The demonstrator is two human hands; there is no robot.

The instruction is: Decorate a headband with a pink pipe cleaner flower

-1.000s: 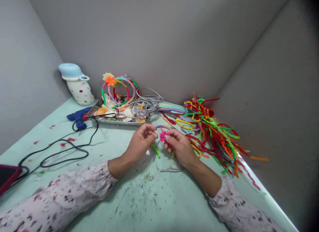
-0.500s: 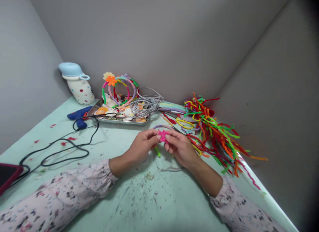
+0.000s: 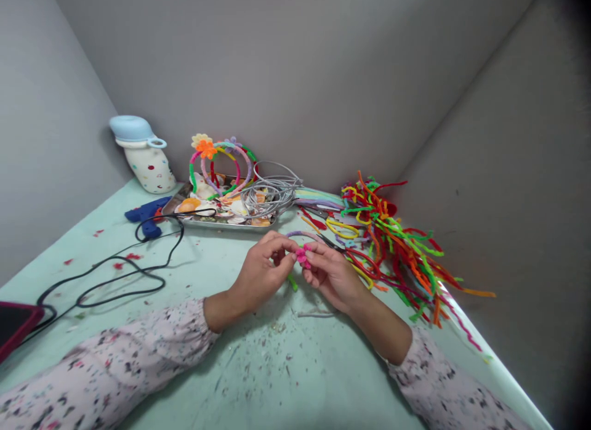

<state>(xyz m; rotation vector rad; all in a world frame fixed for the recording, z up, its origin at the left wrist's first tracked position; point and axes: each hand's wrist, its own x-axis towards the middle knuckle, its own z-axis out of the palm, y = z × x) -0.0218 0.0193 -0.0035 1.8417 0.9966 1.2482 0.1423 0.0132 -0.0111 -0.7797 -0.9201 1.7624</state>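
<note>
A small pink pipe-cleaner flower (image 3: 303,256) is held up between my two hands above the table. My left hand (image 3: 264,267) pinches its left edge between thumb and forefinger. On the other side, my right hand (image 3: 333,274) grips it with thumb and fingers, hiding part of it. Just beyond the hands lies a lilac and pink fuzzy band (image 3: 302,234), partly covered by them. A bright green pipe-cleaner end (image 3: 292,283) shows beneath the fingers. Scissors (image 3: 333,244) with dark blades rest right behind my right hand.
A metal tray (image 3: 226,225) at the back bears decorated headbands (image 3: 220,148) and coiled grey wire (image 3: 272,196). Colourful pipe cleaners (image 3: 397,239) heap at right. At left are a blue glue gun (image 3: 148,217), its black cord (image 3: 124,260), a bottle (image 3: 146,162) and a red-edged device (image 3: 18,325).
My left fingers have shifted their pinch on the pink flower, the forefinger now arching over. The flower has turned slightly. Everything else on the table stays put.
</note>
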